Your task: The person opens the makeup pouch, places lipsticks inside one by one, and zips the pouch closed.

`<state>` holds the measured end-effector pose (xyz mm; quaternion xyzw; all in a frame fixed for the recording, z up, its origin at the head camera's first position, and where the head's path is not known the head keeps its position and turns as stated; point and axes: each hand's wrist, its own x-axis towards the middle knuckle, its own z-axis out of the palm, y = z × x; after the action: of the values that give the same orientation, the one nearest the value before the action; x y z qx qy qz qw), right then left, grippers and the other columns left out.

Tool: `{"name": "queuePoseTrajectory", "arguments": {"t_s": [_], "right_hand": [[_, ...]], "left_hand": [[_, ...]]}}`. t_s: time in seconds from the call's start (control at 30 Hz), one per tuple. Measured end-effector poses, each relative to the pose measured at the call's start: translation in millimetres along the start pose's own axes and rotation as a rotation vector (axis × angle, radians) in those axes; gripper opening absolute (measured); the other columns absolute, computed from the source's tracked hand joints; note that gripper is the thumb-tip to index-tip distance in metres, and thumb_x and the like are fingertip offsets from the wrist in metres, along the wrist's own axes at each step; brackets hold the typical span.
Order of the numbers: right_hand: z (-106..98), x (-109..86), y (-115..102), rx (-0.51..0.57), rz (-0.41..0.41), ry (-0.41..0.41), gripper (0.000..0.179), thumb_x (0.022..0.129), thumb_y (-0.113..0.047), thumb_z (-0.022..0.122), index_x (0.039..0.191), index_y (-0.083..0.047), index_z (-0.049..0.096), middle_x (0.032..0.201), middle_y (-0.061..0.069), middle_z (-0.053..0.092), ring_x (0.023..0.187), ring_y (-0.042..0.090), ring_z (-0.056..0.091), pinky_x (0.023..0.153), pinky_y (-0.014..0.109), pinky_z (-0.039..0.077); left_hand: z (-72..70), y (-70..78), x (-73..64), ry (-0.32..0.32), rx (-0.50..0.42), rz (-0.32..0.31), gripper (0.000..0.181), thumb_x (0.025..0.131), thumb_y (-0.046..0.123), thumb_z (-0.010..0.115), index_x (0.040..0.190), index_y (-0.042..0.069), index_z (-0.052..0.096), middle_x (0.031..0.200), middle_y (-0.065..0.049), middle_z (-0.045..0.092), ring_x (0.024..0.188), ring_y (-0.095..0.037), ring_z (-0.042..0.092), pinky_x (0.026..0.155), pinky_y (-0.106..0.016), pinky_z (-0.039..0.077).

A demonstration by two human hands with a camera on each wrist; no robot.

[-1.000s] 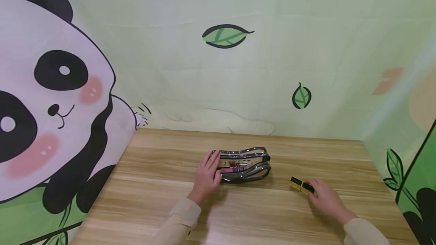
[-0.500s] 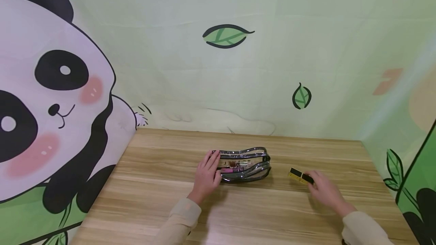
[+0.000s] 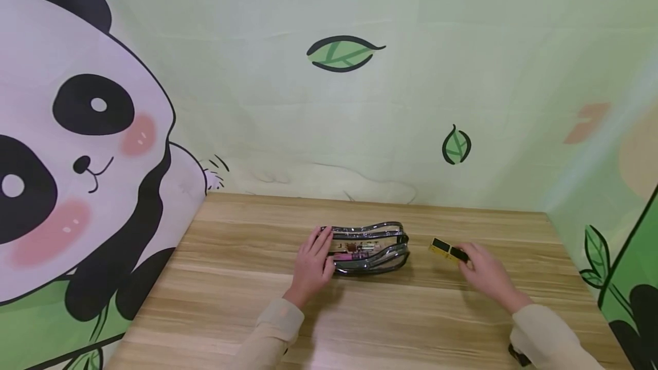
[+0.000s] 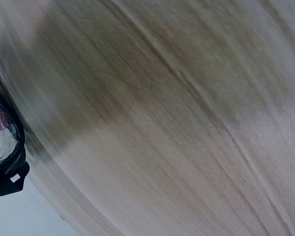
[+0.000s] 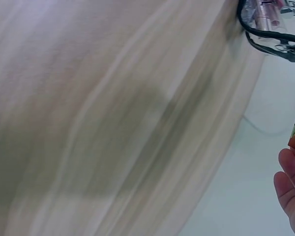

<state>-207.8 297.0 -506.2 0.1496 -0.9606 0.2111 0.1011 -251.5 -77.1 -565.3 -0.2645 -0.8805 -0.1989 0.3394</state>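
Observation:
A clear pouch with black edging (image 3: 370, 270) lies on the wooden table, its top gaping and small pink and clear items showing inside. Across its left end rests the left hand (image 3: 311, 261), fingers extended over the far rim and thumb at the near side; that end is hidden beneath it. To the right of the pouch, the right hand (image 3: 485, 270) pinches a small black-and-gold bar (image 3: 443, 246) by its right end, the free end pointing at the pouch. The right wrist view catches the right hand's fingers (image 5: 291, 172) at the bar's edge and part of the pouch (image 5: 270, 34).
The wooden table (image 3: 221, 301) runs back to a pale green wall cloth (image 3: 247, 101) printed with leaves. A large printed panda (image 3: 113, 176) covers the left side. A dark band (image 3: 519, 354) shows under the right sleeve.
The right hand has moved away from the person and slightly left, bringing the black-and-gold bar nearer the pouch. The left hand and pouch have stayed in place.

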Motion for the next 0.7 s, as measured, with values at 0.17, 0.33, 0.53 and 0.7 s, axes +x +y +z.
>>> {"name": "queuePoseTrajectory", "arguments": {"t_s": [0.17, 0.33, 0.53, 0.7], "right_hand": [[-3, 8.6, -7, 0.01, -0.01, 0.001, 0.033, 0.077, -0.006, 0.058, 0.109, 0.0, 0.055, 0.098, 0.015, 0.059, 0.077, 0.022, 0.056, 0.061, 0.035, 0.046], [-5, 16.5, -14, 0.033, -0.025, 0.012, 0.033, 0.077, -0.005, 0.059, 0.109, 0.001, 0.055, 0.1, 0.016, 0.059, 0.082, 0.026, 0.058, 0.065, 0.039, 0.048], [-6, 24.8, -24, 0.037, -0.045, 0.016, 0.033, 0.078, -0.005, 0.058, 0.111, 0.001, 0.054, 0.104, 0.017, 0.058, 0.09, 0.029, 0.057, 0.073, 0.044, 0.048], [-4, 31.3, -31, 0.038, -0.049, 0.001, 0.035, 0.078, -0.006, 0.058, 0.112, 0.001, 0.053, 0.108, 0.019, 0.056, 0.097, 0.034, 0.054, 0.079, 0.047, 0.046]], "left_hand": [[1.6, -0.6, -0.5, 0.023, 0.011, 0.012, 0.051, 0.07, 0.016, 0.05, 0.119, 0.002, 0.055, 0.13, -0.006, 0.049, 0.12, -0.031, 0.043, 0.088, -0.042, 0.041], [1.6, -0.6, 0.2, 0.036, 0.012, 0.017, 0.051, 0.07, 0.015, 0.05, 0.119, 0.001, 0.055, 0.13, -0.006, 0.05, 0.12, -0.03, 0.043, 0.087, -0.042, 0.041], [-0.4, 0.5, 1.1, 0.042, 0.016, 0.022, 0.051, 0.068, 0.015, 0.052, 0.118, 0.001, 0.056, 0.129, -0.007, 0.051, 0.119, -0.03, 0.043, 0.086, -0.041, 0.042], [-0.4, 0.7, 1.1, 0.032, 0.02, 0.014, 0.05, 0.071, 0.017, 0.048, 0.118, 0.001, 0.056, 0.129, -0.006, 0.05, 0.123, -0.027, 0.04, 0.087, -0.041, 0.042]]}}
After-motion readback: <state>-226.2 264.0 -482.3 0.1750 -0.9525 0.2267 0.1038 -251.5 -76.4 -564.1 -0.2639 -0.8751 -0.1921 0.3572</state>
